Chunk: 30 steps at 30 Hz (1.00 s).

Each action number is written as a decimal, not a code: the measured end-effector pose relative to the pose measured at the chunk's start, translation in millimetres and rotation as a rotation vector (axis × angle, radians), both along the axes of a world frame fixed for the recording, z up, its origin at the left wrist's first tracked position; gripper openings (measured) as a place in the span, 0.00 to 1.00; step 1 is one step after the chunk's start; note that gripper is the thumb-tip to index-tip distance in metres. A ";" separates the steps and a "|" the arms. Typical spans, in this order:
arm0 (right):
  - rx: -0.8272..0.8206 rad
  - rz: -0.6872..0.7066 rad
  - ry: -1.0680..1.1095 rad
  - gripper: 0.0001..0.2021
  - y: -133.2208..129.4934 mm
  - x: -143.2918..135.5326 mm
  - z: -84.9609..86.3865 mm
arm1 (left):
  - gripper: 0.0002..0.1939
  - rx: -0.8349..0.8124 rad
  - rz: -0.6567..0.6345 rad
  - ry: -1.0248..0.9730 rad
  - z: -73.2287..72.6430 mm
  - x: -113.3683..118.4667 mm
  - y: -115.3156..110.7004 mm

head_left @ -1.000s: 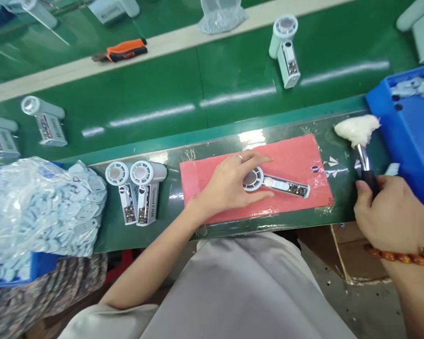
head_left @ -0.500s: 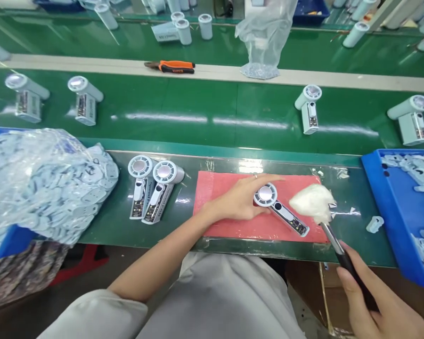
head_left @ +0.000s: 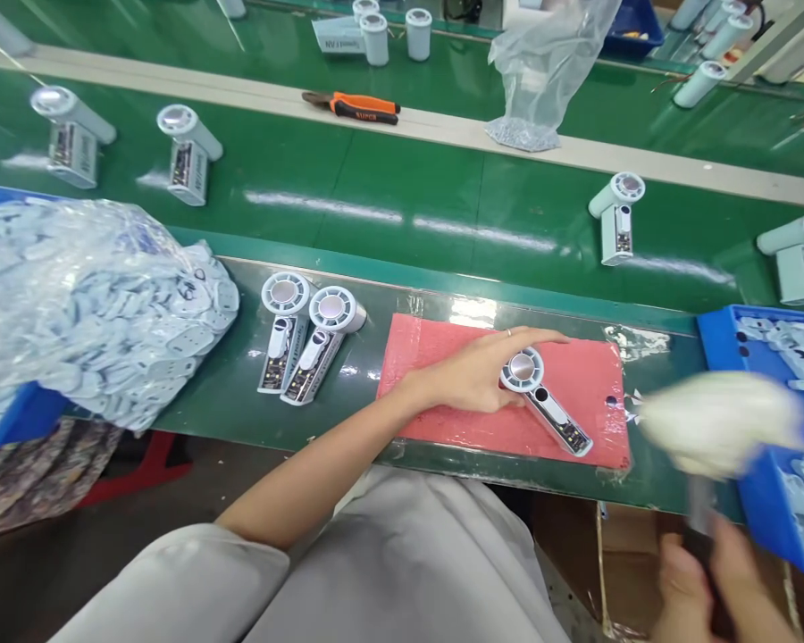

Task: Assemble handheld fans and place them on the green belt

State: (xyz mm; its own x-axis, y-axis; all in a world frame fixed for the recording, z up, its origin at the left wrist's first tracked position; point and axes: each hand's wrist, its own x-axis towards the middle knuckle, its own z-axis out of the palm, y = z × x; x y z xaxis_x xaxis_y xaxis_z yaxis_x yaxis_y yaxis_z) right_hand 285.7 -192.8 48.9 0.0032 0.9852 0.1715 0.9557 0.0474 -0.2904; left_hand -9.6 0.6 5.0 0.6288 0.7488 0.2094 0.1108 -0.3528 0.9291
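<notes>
Fan body (head_left: 542, 402) lay on the red mat (head_left: 442, 420), pinned flat under the open left hand (head_left: 473, 379). Right hand (head_left: 703, 589) gripped a blurred brush (head_left: 716, 424); a loose swing could knock the fan askew.

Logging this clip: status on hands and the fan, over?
Left hand flat on fan, pinning it to red mat. Right hand grips brush, blurred, off the fan. Nothing between them.

Handheld fan (head_left: 542, 400): white, round head with silver centre, open handle showing circuit board, lying flat and diagonal on red mat (head_left: 590, 379), head under left hand (head_left: 475, 375). Brush (head_left: 714, 433): fluffy white head, dark handle, blurred, held upright by right hand (head_left: 707, 585) over blue bin's edge.
</notes>
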 end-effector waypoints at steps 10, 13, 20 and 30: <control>0.164 -0.071 -0.127 0.28 0.9 -16.7 3.3 | 0.41 0.008 0.011 0.002 -4.4 2.3 0.6; 0.102 0.055 -0.167 0.25 -1.1 -20.4 -7.4 | 0.40 0.030 0.026 0.017 -6.9 4.4 0.2; -0.009 -0.087 -0.080 0.24 1.9 -13.0 -10.4 | 0.28 0.139 0.054 0.078 -4.8 1.4 -5.0; 0.170 -0.276 -0.281 0.19 92.3 42.1 -39.6 | 0.06 0.571 0.129 0.312 -9.6 -16.0 -60.6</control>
